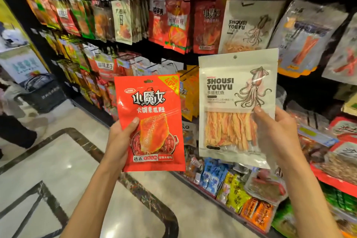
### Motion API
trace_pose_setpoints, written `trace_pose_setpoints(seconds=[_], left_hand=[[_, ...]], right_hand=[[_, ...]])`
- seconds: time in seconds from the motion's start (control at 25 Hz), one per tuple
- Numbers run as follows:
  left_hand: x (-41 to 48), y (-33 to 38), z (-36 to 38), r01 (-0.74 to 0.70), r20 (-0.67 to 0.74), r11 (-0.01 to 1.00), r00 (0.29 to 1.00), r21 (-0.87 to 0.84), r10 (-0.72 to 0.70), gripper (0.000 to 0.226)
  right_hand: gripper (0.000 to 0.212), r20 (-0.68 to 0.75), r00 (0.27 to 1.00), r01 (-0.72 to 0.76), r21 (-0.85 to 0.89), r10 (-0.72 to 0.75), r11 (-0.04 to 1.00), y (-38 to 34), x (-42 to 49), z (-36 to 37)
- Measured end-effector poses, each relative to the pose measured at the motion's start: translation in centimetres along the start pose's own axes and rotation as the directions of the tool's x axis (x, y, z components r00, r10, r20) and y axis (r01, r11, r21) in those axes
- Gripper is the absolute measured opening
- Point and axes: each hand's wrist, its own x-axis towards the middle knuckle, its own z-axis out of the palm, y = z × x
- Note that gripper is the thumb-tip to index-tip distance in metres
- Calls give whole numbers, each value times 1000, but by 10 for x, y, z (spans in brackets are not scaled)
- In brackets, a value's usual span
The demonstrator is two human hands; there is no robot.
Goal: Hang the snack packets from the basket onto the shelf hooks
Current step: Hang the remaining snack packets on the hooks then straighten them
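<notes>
Before a black shelf (pixel 170 52) crowded with hanging snacks, two bare hands each hold up a packet. Left hand (pixel 120 137) grips a red packet (pixel 152 121) by its lower left edge, thumb across the front. Right hand (pixel 274 133) pinches a cream squid packet (pixel 235 106) (a matching squid packet (pixel 249 25) hangs on the shelf just above) at its right side. Neither held packet touches a hook.

We've got black shelving (pixel 41 48) ahead, red packets (pixel 175 25) and a squid packet (pixel 249 27) hanging off its hooks (pixel 248 4), blue sachets (pixel 212 176) lying down low, pale floor (pixel 63 160) beneath.
</notes>
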Motion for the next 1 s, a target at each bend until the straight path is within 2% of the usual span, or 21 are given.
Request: trace_pose_setpoints(seconds=[0.2, 0.32, 0.56, 0.84, 1.0], left_hand=[[97, 6, 16, 39, 164, 998, 986, -58, -29, 15], [149, 11, 28, 60, 233, 997, 971, -55, -46, 15], [230, 19, 35, 131, 419, 991, 900, -2, -118, 12], [282, 16, 38, 176, 488, 984, 857, 22, -164, 16], [299, 18, 46, 149, 540, 989, 831, 12, -132, 15]], right_hand=[[16, -147, 988, 50, -42, -56, 998, -17, 36, 35], [18, -225, 971, 62, -102, -83, 993, -26, 54, 55], [13, -364, 919, 159, -4, -149, 987, -56, 77, 106], [13, -459, 872, 183, -10, -168, 983, -71, 97, 139], [12, -478, 866, 179, 22, -147, 984, -72, 107, 143]])
